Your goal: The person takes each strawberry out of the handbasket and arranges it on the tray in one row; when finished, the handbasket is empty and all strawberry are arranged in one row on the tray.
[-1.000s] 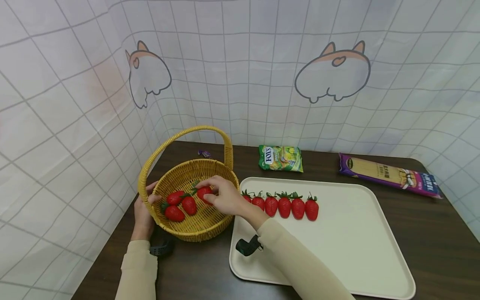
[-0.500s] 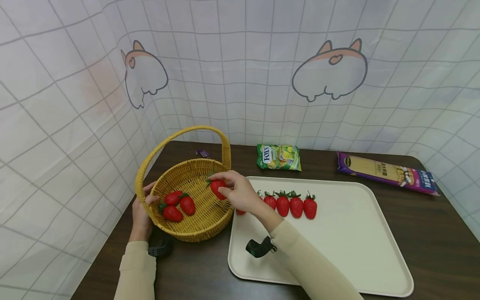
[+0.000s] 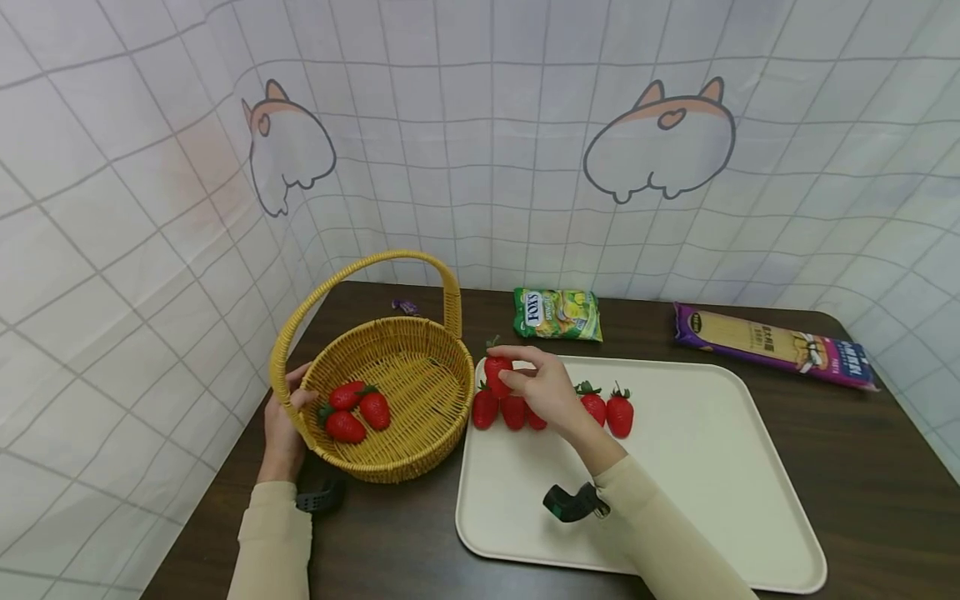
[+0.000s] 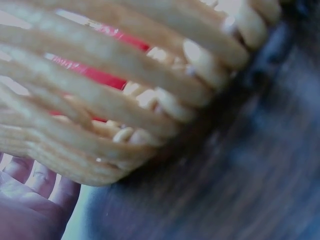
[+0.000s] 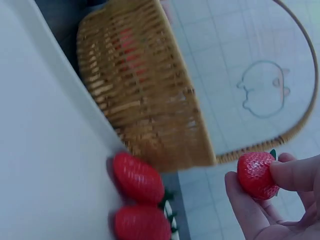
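My right hand (image 3: 553, 393) pinches a red strawberry (image 3: 496, 375) between thumb and fingers, above the left end of a strawberry row on the tray (image 3: 697, 500). The right wrist view shows the held strawberry (image 5: 255, 176) off the surface, green leaf up. Several strawberries (image 3: 619, 415) lie side by side in that row, some hidden behind the hand. My left hand (image 3: 282, 433) grips the left rim of the yellow wicker basket (image 3: 423, 408), thumb over the edge. Inside the basket, 3 strawberries (image 3: 375, 411) sit at the left.
Behind the tray lies a green candy bag (image 3: 558, 315). A purple pasta pack (image 3: 776, 346) is at the back right of the dark table (image 3: 390, 542). One small purple wrapped sweet (image 3: 406, 307) lies behind the basket, whose tall handle (image 3: 367, 265) arches over it.
My right hand has carried the strawberry rightward out of the basket to above the tray's row. The left hand has stayed at the basket rim.
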A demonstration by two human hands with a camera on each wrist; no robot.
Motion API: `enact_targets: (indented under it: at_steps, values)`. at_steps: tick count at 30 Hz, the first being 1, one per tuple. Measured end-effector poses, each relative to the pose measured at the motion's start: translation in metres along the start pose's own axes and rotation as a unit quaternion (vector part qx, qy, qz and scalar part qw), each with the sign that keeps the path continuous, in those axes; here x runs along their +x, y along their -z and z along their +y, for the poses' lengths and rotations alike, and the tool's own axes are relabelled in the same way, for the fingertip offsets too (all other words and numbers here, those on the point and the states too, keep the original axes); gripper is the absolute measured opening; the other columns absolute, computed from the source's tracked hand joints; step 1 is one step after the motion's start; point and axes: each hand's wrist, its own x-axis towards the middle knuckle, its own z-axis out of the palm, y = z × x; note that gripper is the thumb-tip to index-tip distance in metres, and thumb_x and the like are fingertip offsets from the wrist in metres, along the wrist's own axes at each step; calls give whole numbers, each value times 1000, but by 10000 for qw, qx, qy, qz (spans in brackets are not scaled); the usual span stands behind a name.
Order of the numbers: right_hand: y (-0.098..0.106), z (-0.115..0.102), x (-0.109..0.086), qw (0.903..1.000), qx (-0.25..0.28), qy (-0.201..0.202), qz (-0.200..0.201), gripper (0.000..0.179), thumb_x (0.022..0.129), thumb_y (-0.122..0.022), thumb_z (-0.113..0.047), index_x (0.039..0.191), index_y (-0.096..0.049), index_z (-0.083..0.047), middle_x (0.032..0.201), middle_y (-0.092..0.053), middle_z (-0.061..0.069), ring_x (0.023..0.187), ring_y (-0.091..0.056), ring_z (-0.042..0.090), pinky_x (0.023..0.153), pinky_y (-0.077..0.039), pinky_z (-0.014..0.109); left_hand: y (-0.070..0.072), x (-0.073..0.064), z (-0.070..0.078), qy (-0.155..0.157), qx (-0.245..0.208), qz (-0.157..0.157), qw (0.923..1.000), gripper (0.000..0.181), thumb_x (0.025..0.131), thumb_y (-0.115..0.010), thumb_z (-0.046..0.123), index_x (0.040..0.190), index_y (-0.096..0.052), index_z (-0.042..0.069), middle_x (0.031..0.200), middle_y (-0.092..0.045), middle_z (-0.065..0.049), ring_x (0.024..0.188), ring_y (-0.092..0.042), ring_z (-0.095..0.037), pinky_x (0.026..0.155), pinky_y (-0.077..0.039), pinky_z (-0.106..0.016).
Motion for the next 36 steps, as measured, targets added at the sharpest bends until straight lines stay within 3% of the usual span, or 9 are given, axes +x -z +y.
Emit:
enact_targets:
  at_steps: [6,14,20,28,36]
  values:
    - [26,11,-7,9997,-79,-140,172,29,96,-57,-6,123,-66,-7,128,-56,13,111,-61,30,88,-54,40,0,-1,1,-4,30,-22,10000,45,92,-51,6,137,-54,8,123,-56,-3,110,-55,-16,83,-49,-18]
    - [59,15,-17,9984,0,-530,210,41,97,-52,-3,137,-54,-10,130,-46,18,114,-59,35,90,-53,40,-1,0,1,19,59,36,10000,45,92,-51,6,137,-54,9,122,-57,-2,110,-55,-15,83,-49,-18]
    - [90,20,-24,9974,-57,-614,364,42,97,-54,-7,139,-51,-9,131,-44,18,110,-60,31,91,-52,38,0,1,-1,30,78,66,9999,45,92,-51,7,136,-55,10,121,-58,-1,109,-56,-15,82,-49,-18]
    - [124,29,-32,9940,614,-637,641,44,100,-53,-15,143,-45,-8,131,-42,13,106,-60,17,91,-51,27,1,1,0,4,48,51,10000,45,92,-51,6,137,-55,9,122,-58,-1,109,-56,-15,83,-49,-18]
    - [152,40,-42,9869,1265,-430,903,43,98,-56,-8,138,-45,-2,121,-44,9,102,-58,13,85,-53,24,1,-2,3,-63,27,-60,10000,45,92,-51,6,137,-53,7,121,-57,0,110,-56,-15,84,-49,-18]
